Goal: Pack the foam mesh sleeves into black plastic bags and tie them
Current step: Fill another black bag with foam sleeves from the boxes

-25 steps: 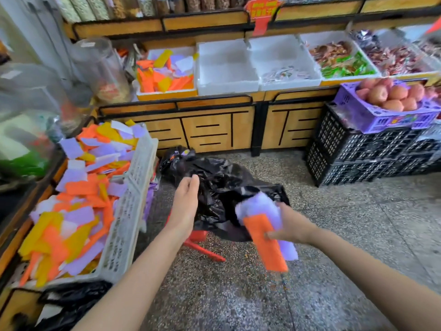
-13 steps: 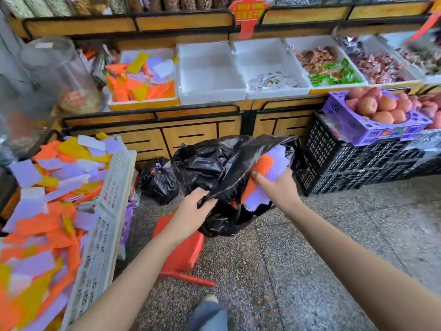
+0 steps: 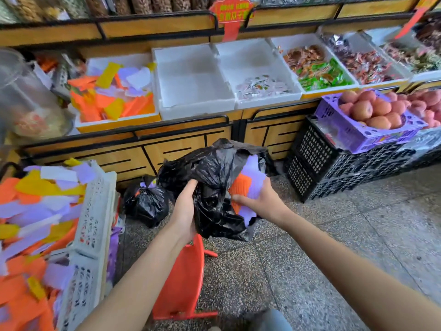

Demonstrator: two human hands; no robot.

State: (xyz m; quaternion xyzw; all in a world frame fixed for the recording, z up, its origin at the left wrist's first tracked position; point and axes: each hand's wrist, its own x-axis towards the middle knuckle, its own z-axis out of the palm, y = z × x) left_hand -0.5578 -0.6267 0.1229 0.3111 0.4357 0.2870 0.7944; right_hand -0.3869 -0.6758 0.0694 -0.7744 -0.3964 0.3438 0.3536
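Floor (image 3: 310,259) of speckled stone; held bag (image 3: 214,168) before shelving (image 3: 186,149).

1 head-worn view faces forward and down, close.

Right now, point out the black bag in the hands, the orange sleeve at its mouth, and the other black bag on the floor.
Held black bag (image 3: 214,168): head view, crumpled upper side.
Orange sleeve (image 3: 241,185): head view, ribbed middle.
Floor black bag (image 3: 148,205): head view, bulging front.

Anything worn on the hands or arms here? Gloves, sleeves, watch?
Nothing. Left hand and right hand are bare: no gloves, no rings visible. Left forearm and right forearm are bare to the frame edge, with no sleeves, watch or bands in view.
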